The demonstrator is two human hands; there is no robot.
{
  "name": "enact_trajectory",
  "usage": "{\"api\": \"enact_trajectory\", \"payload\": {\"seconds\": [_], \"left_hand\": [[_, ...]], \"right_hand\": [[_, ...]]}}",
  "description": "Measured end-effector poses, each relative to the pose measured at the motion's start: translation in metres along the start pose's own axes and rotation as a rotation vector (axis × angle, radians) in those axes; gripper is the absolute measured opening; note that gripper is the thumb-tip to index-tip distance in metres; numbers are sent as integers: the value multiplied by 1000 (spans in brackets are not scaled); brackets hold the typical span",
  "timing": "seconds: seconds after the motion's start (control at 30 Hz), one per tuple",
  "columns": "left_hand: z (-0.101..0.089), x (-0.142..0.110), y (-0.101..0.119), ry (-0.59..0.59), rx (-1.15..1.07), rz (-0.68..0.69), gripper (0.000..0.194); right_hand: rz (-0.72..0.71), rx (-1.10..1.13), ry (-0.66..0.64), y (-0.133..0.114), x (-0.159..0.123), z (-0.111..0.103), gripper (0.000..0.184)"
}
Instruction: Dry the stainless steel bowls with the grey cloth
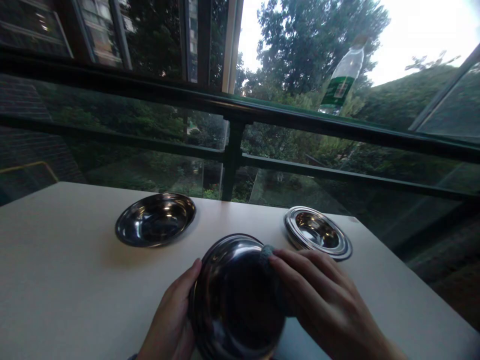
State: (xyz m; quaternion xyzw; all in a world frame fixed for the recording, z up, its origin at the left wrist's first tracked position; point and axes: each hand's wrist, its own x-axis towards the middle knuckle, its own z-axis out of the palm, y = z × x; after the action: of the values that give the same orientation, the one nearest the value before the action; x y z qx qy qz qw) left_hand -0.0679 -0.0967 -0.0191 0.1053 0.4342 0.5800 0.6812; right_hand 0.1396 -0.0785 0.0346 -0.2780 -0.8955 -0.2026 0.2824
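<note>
A shiny metal bowl [236,295] is held up close to me, tilted so that its outer bottom faces me. My left hand [174,310] grips its left rim, thumb on the near side and the other fingers mostly hidden behind. My right hand [322,295] presses a grey-green cloth [267,251] against the bowl's upper right side. Most of the cloth is covered by my fingers, so its full shape is hidden.
On the white table [75,290], another metal bowl [155,220] stands at the back left. Several stacked metal dishes [318,232] lie at the back right. Behind the table runs a dark railing [187,95], with a green-labelled plastic bottle [343,80] on top.
</note>
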Motion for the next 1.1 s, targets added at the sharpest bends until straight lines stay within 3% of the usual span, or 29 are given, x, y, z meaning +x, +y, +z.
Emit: {"api": "enact_trajectory", "payload": {"seconds": [0.13,0.33,0.67,0.8,0.9,1.0,1.1], "left_hand": [[4,-3,1,21,-15,3,19],[5,-3,1,34,-45,17,19],[7,-5,-4,-66,-116,8,18],[6,-6,-5,-125,-147,-9,14],[5,-7,-6,-158,-154,-20,15],[5,-6,-9,-120,-148,-34,14],[5,-6,-9,-91,-153,-61,14]], "right_hand": [[-68,-25,-37,-5,2,0,31],[-34,-67,-86,-8,1,4,35],[-99,34,-41,-26,15,8,33],[-181,152,-9,-37,21,9,24],[-136,152,-28,-34,21,9,26],[-58,86,-100,-29,20,10,30],[-111,105,-96,-30,19,9,29]]}}
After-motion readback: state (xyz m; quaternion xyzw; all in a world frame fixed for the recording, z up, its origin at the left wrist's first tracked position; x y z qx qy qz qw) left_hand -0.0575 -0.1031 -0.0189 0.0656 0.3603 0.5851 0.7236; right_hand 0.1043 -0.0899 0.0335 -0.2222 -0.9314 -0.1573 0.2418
